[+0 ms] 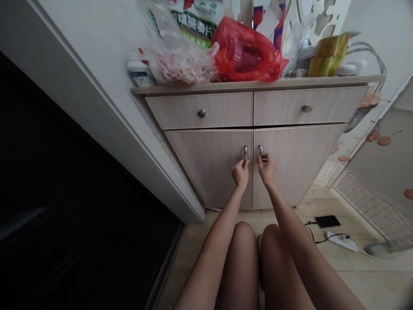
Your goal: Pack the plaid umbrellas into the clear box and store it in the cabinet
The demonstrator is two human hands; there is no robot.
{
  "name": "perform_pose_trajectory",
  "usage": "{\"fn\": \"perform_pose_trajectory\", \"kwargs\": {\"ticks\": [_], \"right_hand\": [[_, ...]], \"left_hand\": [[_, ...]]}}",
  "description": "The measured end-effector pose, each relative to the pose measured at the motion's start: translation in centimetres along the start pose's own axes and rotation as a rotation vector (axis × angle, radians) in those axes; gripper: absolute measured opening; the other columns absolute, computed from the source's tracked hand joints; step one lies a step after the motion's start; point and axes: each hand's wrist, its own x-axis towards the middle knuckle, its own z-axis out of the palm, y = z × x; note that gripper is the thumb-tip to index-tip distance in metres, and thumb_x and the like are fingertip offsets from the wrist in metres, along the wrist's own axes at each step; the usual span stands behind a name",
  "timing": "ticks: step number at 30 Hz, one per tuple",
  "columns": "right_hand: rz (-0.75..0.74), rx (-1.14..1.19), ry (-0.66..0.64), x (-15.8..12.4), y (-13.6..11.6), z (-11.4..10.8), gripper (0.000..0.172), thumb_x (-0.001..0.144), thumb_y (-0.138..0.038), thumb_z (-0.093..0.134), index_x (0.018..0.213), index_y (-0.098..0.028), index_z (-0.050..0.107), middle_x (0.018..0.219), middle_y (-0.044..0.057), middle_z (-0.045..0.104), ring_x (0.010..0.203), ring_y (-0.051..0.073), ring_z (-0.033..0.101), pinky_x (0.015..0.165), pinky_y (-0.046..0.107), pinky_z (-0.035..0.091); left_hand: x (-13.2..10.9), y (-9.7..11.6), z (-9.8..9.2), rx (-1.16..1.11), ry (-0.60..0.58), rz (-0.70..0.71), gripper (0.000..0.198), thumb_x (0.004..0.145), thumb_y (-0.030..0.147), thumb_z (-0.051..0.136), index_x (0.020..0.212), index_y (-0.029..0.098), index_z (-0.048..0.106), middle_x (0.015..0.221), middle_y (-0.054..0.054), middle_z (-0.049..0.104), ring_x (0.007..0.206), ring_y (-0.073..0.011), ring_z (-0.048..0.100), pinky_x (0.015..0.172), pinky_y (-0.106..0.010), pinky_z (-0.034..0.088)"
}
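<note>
A light wood cabinet (290, 172) stands before me with two drawers above two shut doors. My left hand (240, 173) is closed on the metal handle of the left door (245, 151). My right hand (266, 168) is closed on the metal handle of the right door (260, 149). Both arms reach forward over my knees (254, 241), low to the floor.
On the cabinet top lie a red plastic bag (247, 51), clear bags of goods (180, 60) and a yellow package (329, 56). A phone (327, 221) and a white power strip (342, 241) with cables lie on the tiled floor at right. A dark doorway (64, 206) opens at left.
</note>
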Motion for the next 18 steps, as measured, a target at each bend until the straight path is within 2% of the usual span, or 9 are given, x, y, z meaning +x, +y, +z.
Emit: {"fn": "perform_pose_trajectory", "kwargs": {"ticks": [10, 18], "right_hand": [[-0.005, 0.022, -0.026, 1.7, 1.2, 1.7, 0.044, 0.091, -0.061, 0.04, 0.088, -0.02, 0.056, 0.088, 0.01, 0.07, 0.075, 0.021, 0.064, 0.069, 0.032, 0.045], [0.023, 0.001, -0.026, 2.1, 1.1, 2.3, 0.041, 0.092, -0.056, 0.041, 0.091, -0.019, 0.058, 0.089, 0.011, 0.068, 0.078, 0.021, 0.063, 0.07, 0.032, 0.045]], "left_hand": [[1.6, 0.2, 0.9, 0.014, -0.005, -0.004, 0.023, 0.095, 0.029, 0.057, 0.102, 0.015, 0.074, 0.1, -0.014, 0.076, 0.088, -0.021, 0.069, 0.078, -0.027, 0.045], [2.3, 0.3, 1.1, -0.012, -0.026, 0.023, 0.023, 0.094, 0.025, 0.056, 0.106, 0.015, 0.073, 0.104, -0.015, 0.075, 0.094, -0.0218, 0.069, 0.084, -0.029, 0.046]]}}
